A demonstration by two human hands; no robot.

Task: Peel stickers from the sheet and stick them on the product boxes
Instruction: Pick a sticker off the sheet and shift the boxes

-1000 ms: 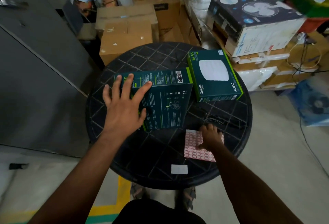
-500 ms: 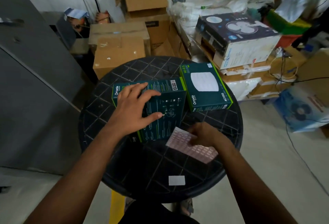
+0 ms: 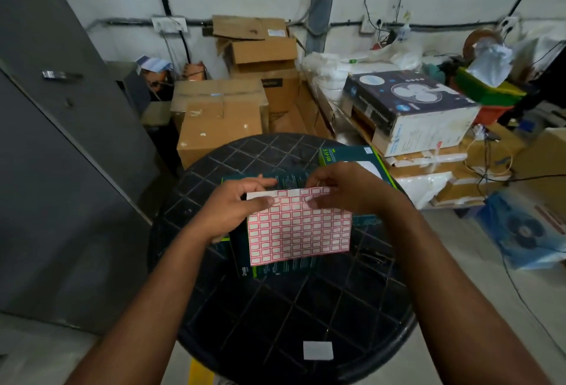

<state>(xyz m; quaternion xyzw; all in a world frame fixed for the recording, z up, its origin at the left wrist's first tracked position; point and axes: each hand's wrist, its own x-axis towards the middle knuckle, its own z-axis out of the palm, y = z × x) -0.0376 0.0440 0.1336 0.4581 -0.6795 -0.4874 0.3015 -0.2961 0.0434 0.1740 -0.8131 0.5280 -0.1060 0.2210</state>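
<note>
We are at the peeling step: both hands have the sticker sheet (image 3: 298,225) lifted off the table (image 3: 306,308) and held up over the near green product box (image 3: 269,268), which lies flat beneath it. Our left hand (image 3: 235,210) has its grip closed on the sheet's upper left corner, thumb on the front and fingers behind, while our right hand (image 3: 343,188) pinches at the top edge, its fingertips (image 3: 309,199) drawn together on what looks like a single sticker; whether that sticker has started to lift we cannot tell. The second product box (image 3: 352,155) sits just behind our right hand, mostly hidden. Next, we judge, the right hand must curl one sticker free without tearing it, then press it onto a box face. Half a second ago the left hand lay spread on the near box and the right hand alone held the sheet low by the table; now both have met on it, higher up.
</note>
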